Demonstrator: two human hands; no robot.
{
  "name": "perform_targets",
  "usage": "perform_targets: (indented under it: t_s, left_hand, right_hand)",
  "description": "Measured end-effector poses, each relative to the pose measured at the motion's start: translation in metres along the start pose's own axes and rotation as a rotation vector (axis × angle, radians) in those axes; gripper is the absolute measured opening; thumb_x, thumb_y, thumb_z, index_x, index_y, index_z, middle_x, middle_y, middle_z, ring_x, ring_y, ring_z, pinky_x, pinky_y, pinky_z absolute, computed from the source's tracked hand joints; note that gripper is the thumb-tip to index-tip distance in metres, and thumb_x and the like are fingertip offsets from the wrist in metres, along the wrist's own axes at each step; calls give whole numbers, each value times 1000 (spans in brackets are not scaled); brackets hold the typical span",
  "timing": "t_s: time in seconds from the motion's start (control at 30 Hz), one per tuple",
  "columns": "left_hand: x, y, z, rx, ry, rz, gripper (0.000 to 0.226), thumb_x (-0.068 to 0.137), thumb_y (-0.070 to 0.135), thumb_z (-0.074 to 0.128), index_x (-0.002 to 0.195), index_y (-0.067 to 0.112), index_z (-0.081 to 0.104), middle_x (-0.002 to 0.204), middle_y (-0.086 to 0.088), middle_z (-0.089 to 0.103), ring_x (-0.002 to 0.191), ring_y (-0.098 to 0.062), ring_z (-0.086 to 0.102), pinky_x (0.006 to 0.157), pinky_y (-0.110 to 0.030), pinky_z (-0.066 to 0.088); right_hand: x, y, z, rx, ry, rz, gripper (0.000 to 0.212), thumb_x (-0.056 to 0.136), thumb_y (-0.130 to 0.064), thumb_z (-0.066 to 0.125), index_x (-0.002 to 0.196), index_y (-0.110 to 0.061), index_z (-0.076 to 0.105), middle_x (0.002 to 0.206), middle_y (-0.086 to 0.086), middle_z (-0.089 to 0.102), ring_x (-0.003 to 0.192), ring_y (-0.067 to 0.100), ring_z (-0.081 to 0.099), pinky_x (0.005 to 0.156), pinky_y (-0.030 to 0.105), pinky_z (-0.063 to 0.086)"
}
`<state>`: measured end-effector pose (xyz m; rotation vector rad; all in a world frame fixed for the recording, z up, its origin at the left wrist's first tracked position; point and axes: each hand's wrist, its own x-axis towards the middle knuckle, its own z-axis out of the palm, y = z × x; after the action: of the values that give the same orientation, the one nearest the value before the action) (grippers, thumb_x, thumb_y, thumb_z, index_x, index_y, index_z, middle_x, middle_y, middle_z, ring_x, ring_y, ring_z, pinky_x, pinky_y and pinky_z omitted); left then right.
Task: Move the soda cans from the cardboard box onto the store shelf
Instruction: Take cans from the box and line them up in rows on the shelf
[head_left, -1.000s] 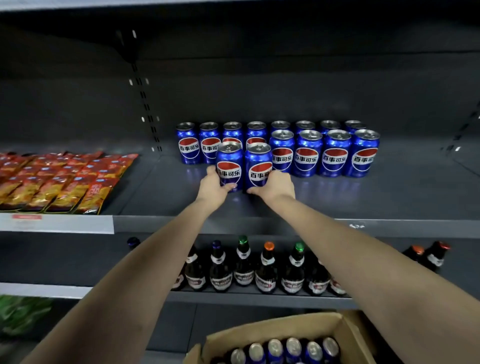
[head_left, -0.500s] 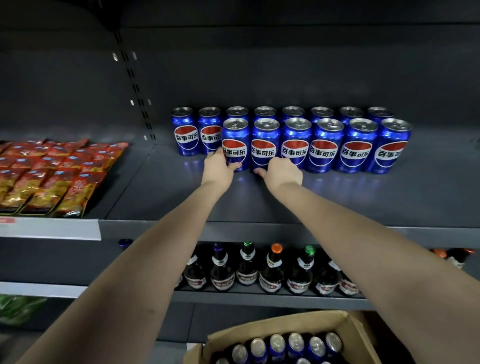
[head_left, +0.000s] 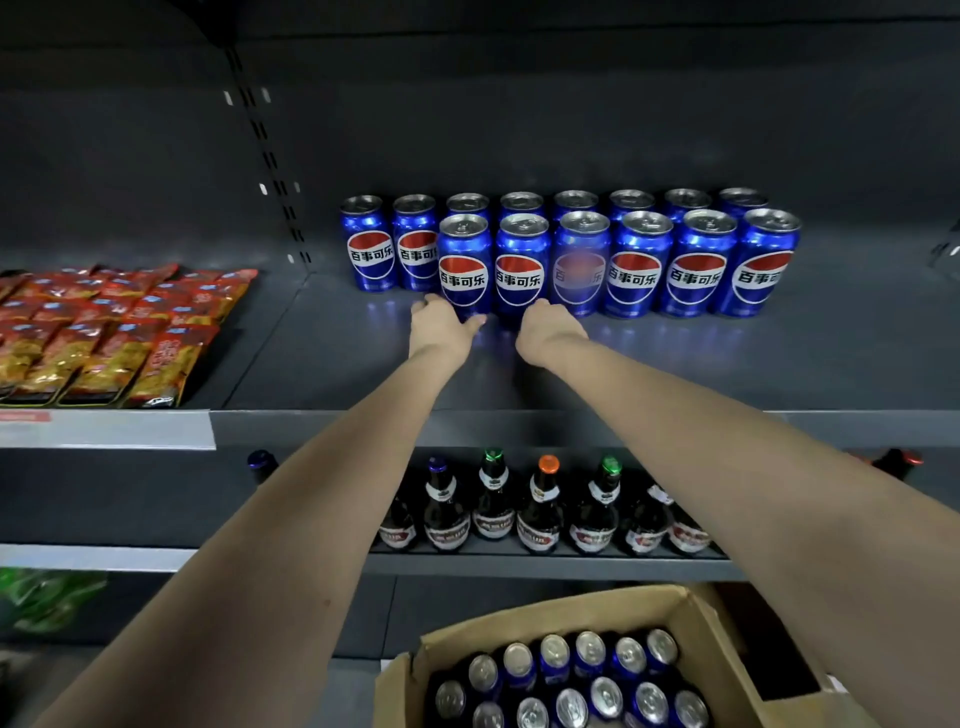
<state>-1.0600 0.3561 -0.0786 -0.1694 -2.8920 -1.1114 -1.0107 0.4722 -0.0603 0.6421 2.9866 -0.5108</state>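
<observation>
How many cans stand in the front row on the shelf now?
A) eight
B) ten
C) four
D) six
D: the front row holds six cans, from the one by the left hand to the rightmost can, while the back row holds eight.
</observation>
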Motion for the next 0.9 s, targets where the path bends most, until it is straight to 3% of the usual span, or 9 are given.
perform_targets:
  t_s: [0.17, 0.3, 0.37, 0.43, 0.53, 0.67, 0.73, 0.8, 0.9]
  left_hand:
    - [-25, -1, -14, 59, 27, 6, 57, 88, 36, 63, 128, -2, 46, 132, -21, 48, 121, -33, 49, 97, -38, 42]
    - [-44, 9, -32, -45, 23, 70, 28, 86, 27, 64, 107, 8, 61, 107, -10, 65, 102, -24, 61, 79, -27, 45]
    - [-58, 20, -39, -76, -98, 139, 11, 89, 22, 57, 91, 12, 62, 81, -4, 65, 76, -18, 63, 67, -25, 44]
    - [-75, 33, -43, -81, -313, 179, 14, 94, 18, 46, 90, 13, 59, 63, -3, 57, 51, -15, 55, 48, -25, 43]
    - [-95, 43, -45, -19, -551, 162, 16, 96, 14, 41, 91, 9, 56, 64, -7, 58, 42, -13, 56, 38, -20, 44]
    - [-116, 43, -25, 36, -754, 177, 13, 95, 12, 44, 102, 7, 54, 80, -11, 64, 45, -12, 65, 43, -21, 52]
    - [-128, 40, -9, -11, -768, 192, 6, 95, 10, 46, 92, 10, 52, 78, -10, 63, 46, -13, 66, 44, -22, 52]
    - [-135, 36, 6, -171, -715, 169, 16, 95, 9, 49, 79, 12, 46, 72, -12, 62, 45, -15, 66, 43, -23, 51]
    - [-145, 22, 21, -272, -510, 286, 19, 93, 16, 57, 74, 15, 51, 72, -8, 69, 54, -16, 68, 49, -23, 51]
  right_hand:
    - [-24, 9, -6, 22, -33, -51, 40, 95, -17, 46, 132, -1, 44, 136, 20, 43, 124, 35, 45, 100, 39, 42]
    - [-57, 12, -14, 182, 147, -171, 32, 93, -19, 48, 123, -6, 51, 118, 17, 60, 108, 34, 58, 83, 35, 48]
    - [-79, 13, -20, 139, 257, -247, 29, 92, -25, 48, 118, -13, 54, 105, 13, 66, 98, 32, 62, 74, 34, 48]
    - [-99, 16, -26, 56, 315, -324, 26, 91, -28, 47, 110, -14, 55, 96, 12, 66, 91, 32, 62, 67, 31, 44]
    - [-119, 35, -29, -90, 310, -423, 25, 90, -33, 47, 104, -14, 56, 96, 13, 67, 93, 34, 62, 70, 32, 44]
    - [-139, 68, -16, -245, 274, -480, 30, 91, -36, 47, 113, -17, 54, 99, 13, 68, 94, 35, 63, 69, 33, 41]
    - [-147, 84, -3, -232, 268, -459, 31, 90, -35, 47, 115, -18, 53, 98, 15, 68, 94, 37, 63, 71, 35, 44]
    - [-151, 102, 11, -197, 257, -415, 29, 88, -34, 49, 111, -17, 54, 98, 16, 69, 95, 37, 64, 75, 37, 47]
    - [-155, 129, 35, -193, 203, -365, 30, 88, -36, 48, 110, -17, 54, 98, 14, 70, 95, 36, 64, 76, 36, 47]
